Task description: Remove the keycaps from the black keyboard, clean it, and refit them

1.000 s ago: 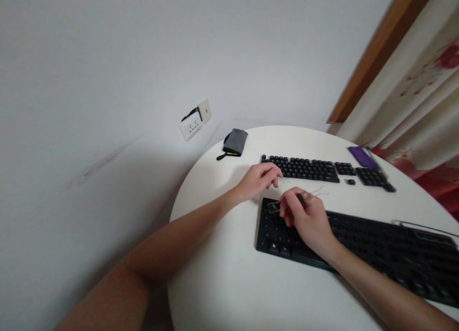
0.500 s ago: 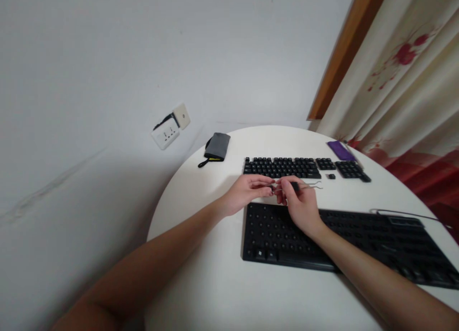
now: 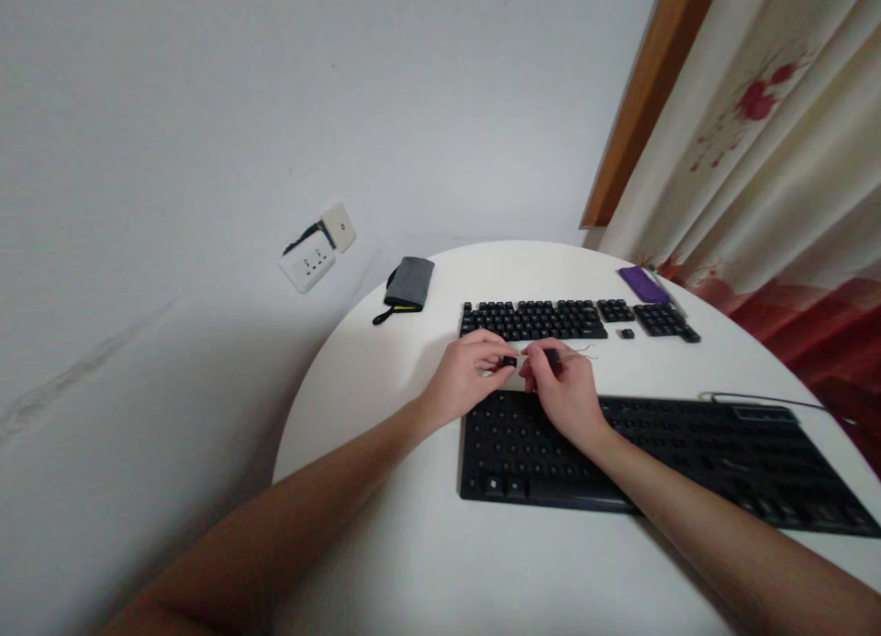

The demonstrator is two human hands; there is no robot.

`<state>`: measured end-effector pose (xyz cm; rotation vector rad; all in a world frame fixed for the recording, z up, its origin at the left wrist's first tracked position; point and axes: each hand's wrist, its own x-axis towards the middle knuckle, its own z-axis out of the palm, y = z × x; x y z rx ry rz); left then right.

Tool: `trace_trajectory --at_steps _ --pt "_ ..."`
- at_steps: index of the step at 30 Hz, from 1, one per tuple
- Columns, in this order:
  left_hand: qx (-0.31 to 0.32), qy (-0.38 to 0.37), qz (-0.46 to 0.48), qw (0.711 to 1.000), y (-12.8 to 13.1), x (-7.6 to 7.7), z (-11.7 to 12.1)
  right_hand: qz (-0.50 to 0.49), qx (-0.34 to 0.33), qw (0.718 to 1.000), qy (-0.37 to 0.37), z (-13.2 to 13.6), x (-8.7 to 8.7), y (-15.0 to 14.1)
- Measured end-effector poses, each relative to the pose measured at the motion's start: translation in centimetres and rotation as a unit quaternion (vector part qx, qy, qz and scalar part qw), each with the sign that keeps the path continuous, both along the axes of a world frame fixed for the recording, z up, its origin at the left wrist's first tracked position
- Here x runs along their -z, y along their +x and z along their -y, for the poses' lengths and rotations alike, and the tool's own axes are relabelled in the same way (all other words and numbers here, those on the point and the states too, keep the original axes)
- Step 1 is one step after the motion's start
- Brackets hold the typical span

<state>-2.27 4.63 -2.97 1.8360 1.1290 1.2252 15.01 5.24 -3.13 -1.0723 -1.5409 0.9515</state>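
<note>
My left hand (image 3: pixel 466 372) pinches a small black keycap (image 3: pixel 509 362) between thumb and fingers, just above the far left corner of the near black keyboard (image 3: pixel 661 462). Close beside it, my right hand (image 3: pixel 561 388) is closed on a thin wire keycap puller (image 3: pixel 582 351), whose wire ends stick out to the right. Both hands hover over the white round table (image 3: pixel 427 544), almost touching each other. Beyond them lies a row of loose black keycaps (image 3: pixel 537 319) laid out like a keyboard.
One single keycap (image 3: pixel 626 333) sits apart between the key groups. A purple flat object (image 3: pixel 643 284) lies at the far right, a grey pouch (image 3: pixel 408 283) at the far left. A wall socket (image 3: pixel 313 251) is on the wall. A cable (image 3: pixel 763 399) runs from the near keyboard. Curtain at right.
My right hand lifted the puller off the near keyboard. My left hand came in from the far keycaps and now pinches a black keycap beside the puller.
</note>
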Motion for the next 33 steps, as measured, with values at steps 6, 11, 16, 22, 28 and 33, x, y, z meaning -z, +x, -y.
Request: trace_trajectory --at_steps 6,11,16,22,28,33 --pt "0.003 0.1 -0.065 0.993 -0.7 -0.2 -0.5 0.001 0.001 1.0 0.012 0.1 -0.2 0.1" --pt "0.022 0.131 -0.08 0.988 -1.0 -0.8 -0.6 -0.01 -0.045 0.999 0.015 0.2 -0.6 0.2" --pt "0.008 0.123 -0.068 0.99 -1.0 -1.1 -0.5 -0.048 -0.063 0.997 0.005 0.3 -0.8 -0.1" --pt "-0.01 0.104 -0.034 0.994 -0.6 -1.2 -0.5 -0.104 -0.042 0.993 -0.036 0.2 -0.6 -0.3" --pt "-0.01 0.083 0.006 0.997 -0.8 -0.5 -0.9 -0.112 -0.032 0.992 -0.055 0.5 -0.4 -0.6" --pt "-0.138 0.09 0.054 0.985 -2.8 -1.1 -2.1 -0.129 -0.002 0.989 -0.075 0.2 0.0 -0.4"
